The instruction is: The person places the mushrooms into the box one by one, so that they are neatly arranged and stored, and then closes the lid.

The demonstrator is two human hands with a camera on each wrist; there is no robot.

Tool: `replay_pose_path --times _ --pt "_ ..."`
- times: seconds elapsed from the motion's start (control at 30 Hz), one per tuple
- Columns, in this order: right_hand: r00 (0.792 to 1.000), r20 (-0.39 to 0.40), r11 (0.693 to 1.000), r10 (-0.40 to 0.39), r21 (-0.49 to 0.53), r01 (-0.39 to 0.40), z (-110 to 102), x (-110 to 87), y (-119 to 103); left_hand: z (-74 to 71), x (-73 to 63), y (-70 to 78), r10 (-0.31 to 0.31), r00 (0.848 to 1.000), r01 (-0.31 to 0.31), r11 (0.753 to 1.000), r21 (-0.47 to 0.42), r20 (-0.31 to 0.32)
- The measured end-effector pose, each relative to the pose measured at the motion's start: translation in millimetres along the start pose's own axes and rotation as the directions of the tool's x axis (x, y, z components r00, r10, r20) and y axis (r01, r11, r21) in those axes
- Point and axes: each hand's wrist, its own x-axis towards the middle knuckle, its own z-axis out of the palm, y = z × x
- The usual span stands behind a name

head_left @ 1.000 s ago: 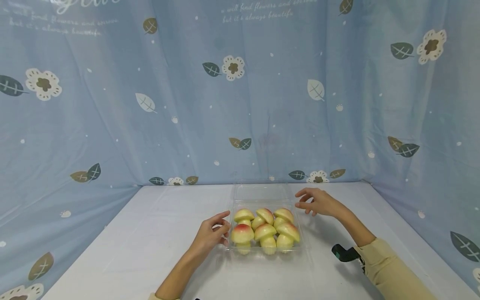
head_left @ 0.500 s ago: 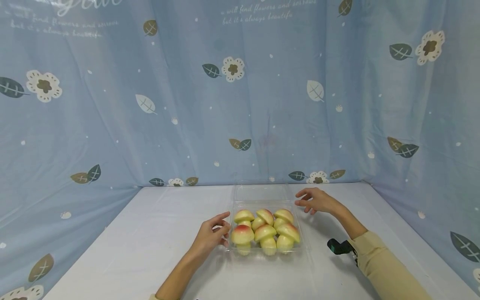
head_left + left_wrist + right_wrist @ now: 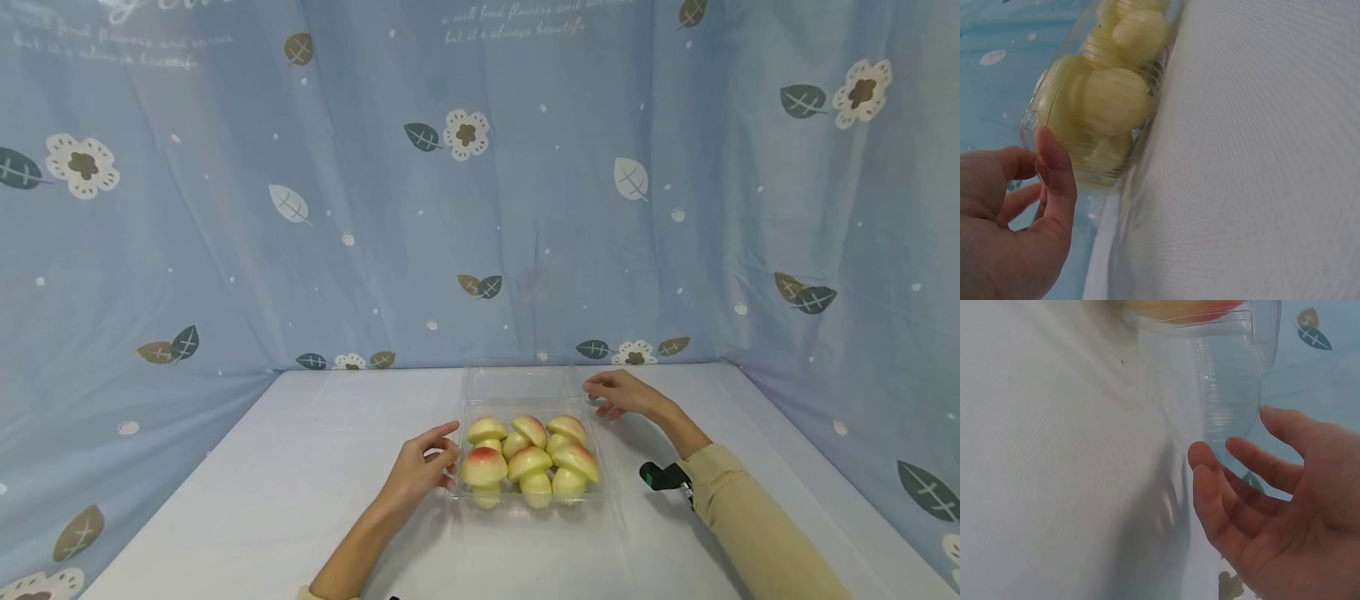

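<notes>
A clear plastic clamshell box (image 3: pixel 600 492) stands on the table with its lid (image 3: pixel 521 383) folded back flat behind it. Several mushroom-shaped yellow-green pieces with red-tinged caps (image 3: pixel 485 467) fill it in two rows. My left hand (image 3: pixel 422 467) pinches the box's left rim, which runs between thumb and fingers in the left wrist view (image 3: pixel 1029 225). On the other side, my right hand (image 3: pixel 622 393) is beside the lid's right edge, fingers loosely bent and holding nothing. In the right wrist view its fingertips (image 3: pixel 1269 415) come right up to the lid's edge.
White cloth covers the table (image 3: pixel 330 450). A blue patterned curtain (image 3: pixel 525 208) closes off the back and both sides. A black device (image 3: pixel 663 477) is on the right forearm near the sleeve (image 3: pixel 750 517).
My right hand and forearm have shifted a little left and back, closer to the lid's edge. The left hand and the box stay in place.
</notes>
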Motion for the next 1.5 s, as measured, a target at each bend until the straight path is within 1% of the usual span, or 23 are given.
replay_pose_path --times 0.13,0.33,0.57,0.67,0.83,1.0,1.1,1.17,1.3,1.5 --pt "1.0 0.004 0.999 0.003 0.032 -0.004 1 5.9 1 0.1 1.2 2.2 -0.004 1.0 0.004 1.0 0.002 -0.002" --pt "1.0 0.005 0.996 0.019 0.092 -0.019 4 9.9 4 0.2 1.7 3.3 0.0 1.0 0.0 1.0 0.013 -0.001" --pt "1.0 0.003 0.994 0.022 0.108 -0.022 6 11.0 6 0.0 1.7 -0.3 0.001 1.0 -0.001 1.0 0.014 0.002" --pt "1.0 -0.01 0.993 0.028 0.115 -0.027 6 11.9 5 0.0 1.1 -0.8 0.001 1.0 -0.001 1.0 0.012 0.001" --pt "1.0 -0.029 0.993 0.012 0.117 -0.008 3 11.8 3 0.8 0.1 0.5 0.005 1.0 -0.004 1.0 0.008 -0.009" --pt "0.999 -0.035 0.992 -0.013 0.129 0.018 -1 8.5 1 2.1 -1.0 2.1 0.001 1.0 -0.001 1.0 -0.002 -0.017" --pt "0.998 -0.054 0.989 -0.028 0.141 0.035 -3 5.5 -3 2.3 -1.4 2.3 0.0 1.0 0.0 1.0 -0.003 -0.02" --pt "0.996 -0.063 0.99 -0.06 0.123 0.067 -5 3.6 -6 2.0 -0.9 1.6 -0.003 1.0 0.003 1.0 -0.005 -0.026" --pt "0.993 -0.089 0.991 -0.083 0.1 0.092 -8 3.0 -11 1.3 1.2 0.0 -0.005 0.999 0.004 1.0 -0.01 -0.037" --pt "0.99 -0.118 0.991 -0.08 0.097 0.091 -11 4.2 -13 0.0 2.6 -0.9 -0.005 0.998 0.003 1.0 -0.028 -0.057"
